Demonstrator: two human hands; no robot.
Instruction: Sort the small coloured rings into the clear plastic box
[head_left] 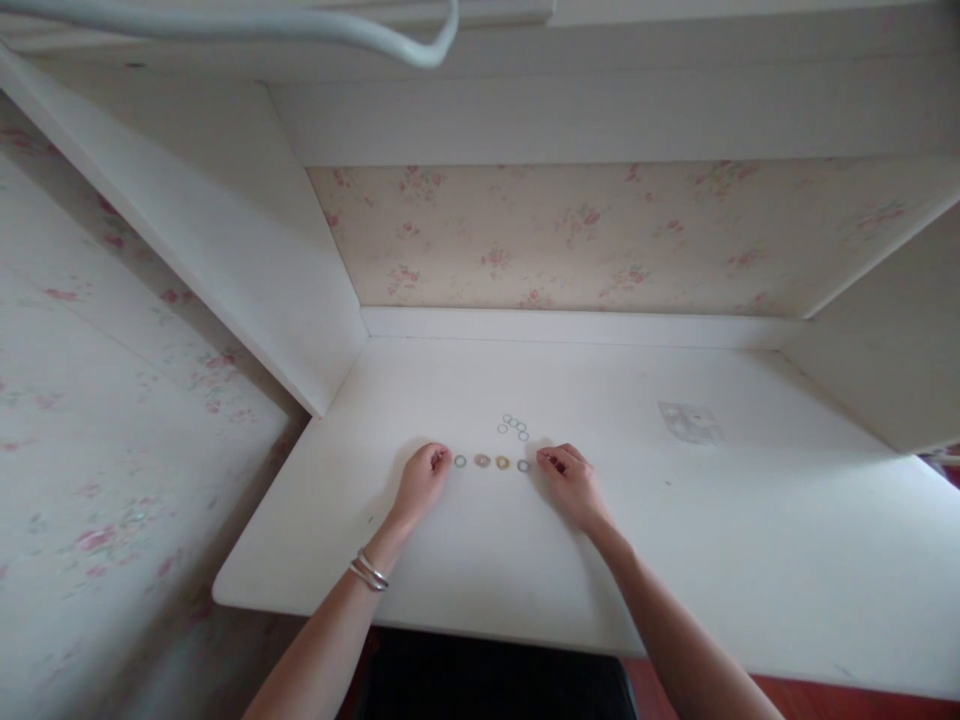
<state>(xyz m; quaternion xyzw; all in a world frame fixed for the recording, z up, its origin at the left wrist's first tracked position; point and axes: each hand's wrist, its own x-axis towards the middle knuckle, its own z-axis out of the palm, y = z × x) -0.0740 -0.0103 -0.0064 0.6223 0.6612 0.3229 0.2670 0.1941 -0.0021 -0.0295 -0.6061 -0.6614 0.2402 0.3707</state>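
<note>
A short row of small rings lies on the white desk between my hands. From left to right come a green ring [460, 462], a pinkish ring [482, 456], a yellowish-brown ring [502, 457] and a grey ring [519, 465]. Just behind the row is a loose cluster of thin pale green rings [508, 419]. My left hand [421, 482] rests with curled fingers beside the green ring. At the other end, my right hand [574, 484] is closed too, its fingertips close to the grey ring. Nothing shows in either hand.
A clear crumpled plastic bag [688, 422] lies at the right on the white desk [525, 570]. Side panels stand left and right, with a shelf overhead. A white cable [300, 25] hangs at the top. Below the front edge is a black seat [495, 680].
</note>
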